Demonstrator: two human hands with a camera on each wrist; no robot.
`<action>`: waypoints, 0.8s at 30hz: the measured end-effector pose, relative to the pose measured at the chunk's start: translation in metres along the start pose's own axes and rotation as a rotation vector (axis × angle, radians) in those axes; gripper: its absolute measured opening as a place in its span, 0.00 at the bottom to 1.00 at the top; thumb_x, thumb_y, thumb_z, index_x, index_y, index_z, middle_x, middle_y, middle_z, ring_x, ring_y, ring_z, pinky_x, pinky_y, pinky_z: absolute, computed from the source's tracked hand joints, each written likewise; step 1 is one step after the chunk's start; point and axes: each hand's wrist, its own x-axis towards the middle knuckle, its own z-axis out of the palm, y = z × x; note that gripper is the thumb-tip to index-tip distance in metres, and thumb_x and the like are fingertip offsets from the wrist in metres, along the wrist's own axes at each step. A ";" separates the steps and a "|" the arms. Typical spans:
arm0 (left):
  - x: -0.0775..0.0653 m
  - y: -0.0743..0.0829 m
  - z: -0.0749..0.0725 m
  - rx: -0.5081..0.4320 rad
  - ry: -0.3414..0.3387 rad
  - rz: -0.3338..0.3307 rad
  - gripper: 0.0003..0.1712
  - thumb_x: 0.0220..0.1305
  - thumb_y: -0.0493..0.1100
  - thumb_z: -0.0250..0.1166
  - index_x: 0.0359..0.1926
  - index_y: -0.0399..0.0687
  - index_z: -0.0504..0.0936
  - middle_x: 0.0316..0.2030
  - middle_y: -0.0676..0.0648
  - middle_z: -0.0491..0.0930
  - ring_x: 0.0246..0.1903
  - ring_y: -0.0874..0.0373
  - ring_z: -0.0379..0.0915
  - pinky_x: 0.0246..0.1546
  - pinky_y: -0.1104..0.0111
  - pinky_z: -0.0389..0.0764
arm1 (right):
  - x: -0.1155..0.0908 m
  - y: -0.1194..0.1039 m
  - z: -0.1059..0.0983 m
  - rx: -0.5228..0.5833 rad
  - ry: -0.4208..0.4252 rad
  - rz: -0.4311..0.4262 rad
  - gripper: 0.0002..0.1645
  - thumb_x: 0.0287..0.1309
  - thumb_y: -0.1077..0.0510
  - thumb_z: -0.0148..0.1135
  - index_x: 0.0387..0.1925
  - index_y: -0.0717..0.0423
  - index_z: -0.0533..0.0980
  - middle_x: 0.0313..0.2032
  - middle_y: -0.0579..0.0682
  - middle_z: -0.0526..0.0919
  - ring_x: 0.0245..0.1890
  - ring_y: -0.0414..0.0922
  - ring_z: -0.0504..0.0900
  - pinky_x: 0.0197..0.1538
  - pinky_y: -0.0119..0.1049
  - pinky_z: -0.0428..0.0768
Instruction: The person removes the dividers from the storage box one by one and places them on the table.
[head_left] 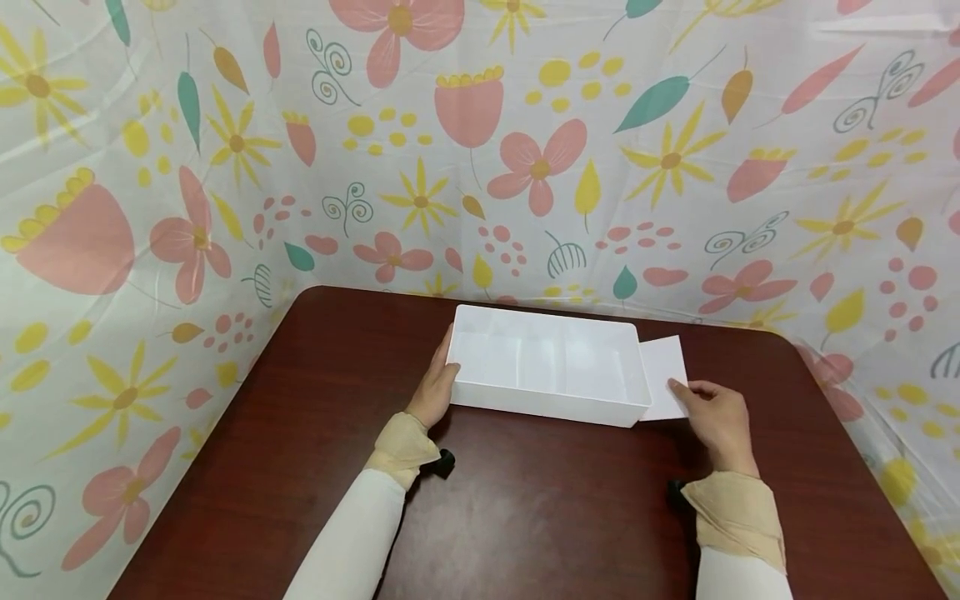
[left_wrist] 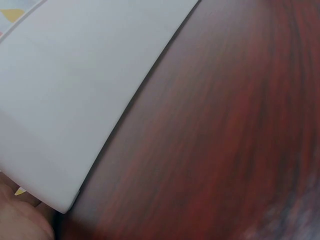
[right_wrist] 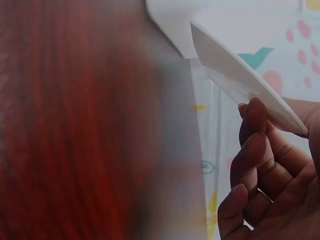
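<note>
A long, shallow white box [head_left: 551, 400] lies near the back of the table, its open top showing a white inside with faint crosswise lines. My left hand [head_left: 435, 385] grips its left end, the thumb by the front corner and the fingers along the outer end wall. In the left wrist view the box's long side [left_wrist: 75, 100] fills the upper left, with part of the hand [left_wrist: 22, 215] below. Off the box's right end, my right hand [head_left: 716, 412] pinches a thin white panel [head_left: 663, 379] between thumb and fingers. The right wrist view shows this panel [right_wrist: 245, 80] tilted, nearly edge-on.
The dark reddish-brown table [head_left: 540, 500] has rounded back corners. A flower-patterned cloth [head_left: 480, 167] hangs close behind its back edge and along the sides. Beige wraps [head_left: 401, 446] cover both wrists, with small black devices [head_left: 442, 463] under them.
</note>
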 end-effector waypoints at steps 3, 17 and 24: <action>-0.001 0.000 0.000 -0.008 -0.002 0.011 0.36 0.72 0.34 0.36 0.76 0.49 0.36 0.75 0.42 0.37 0.71 0.52 0.32 0.69 0.44 0.42 | 0.001 0.004 0.003 -0.016 -0.017 0.012 0.37 0.58 0.34 0.59 0.50 0.63 0.79 0.45 0.59 0.78 0.36 0.46 0.73 0.30 0.33 0.73; -0.001 -0.001 0.001 -0.015 0.007 0.026 0.36 0.71 0.33 0.36 0.76 0.44 0.37 0.75 0.40 0.38 0.71 0.51 0.32 0.68 0.43 0.42 | 0.004 0.010 0.005 -0.087 -0.048 0.061 0.39 0.58 0.34 0.59 0.53 0.64 0.78 0.55 0.68 0.75 0.49 0.56 0.71 0.40 0.42 0.72; 0.002 0.000 0.001 -0.002 0.019 0.020 0.36 0.71 0.33 0.37 0.76 0.46 0.38 0.75 0.40 0.38 0.71 0.51 0.32 0.69 0.44 0.42 | 0.005 0.011 0.004 -0.110 -0.080 0.075 0.35 0.58 0.41 0.62 0.55 0.65 0.77 0.57 0.70 0.73 0.50 0.58 0.71 0.42 0.45 0.73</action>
